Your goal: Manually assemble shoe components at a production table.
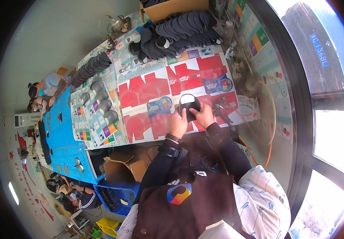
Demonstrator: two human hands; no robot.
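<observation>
Dark rounded piece with white patch (190, 107): held over the table (130, 65), toward its near edge, by left hand (178, 124) and right hand (204, 116), both closed about it, thumbs laid on its face. Metal spray gun (223, 112): placed beside the right hand, toward the near right corner. Red printed sheets (143, 89): spread beneath. Grey rounded pieces (104, 106): set out by the left edge. Dark curved pieces (186, 27): stacked along the far edge.

A black, rounded piece (189, 106), its white patch (187, 98) toward twelve o'clock, is held just off view centre, toward two o'clock
</observation>
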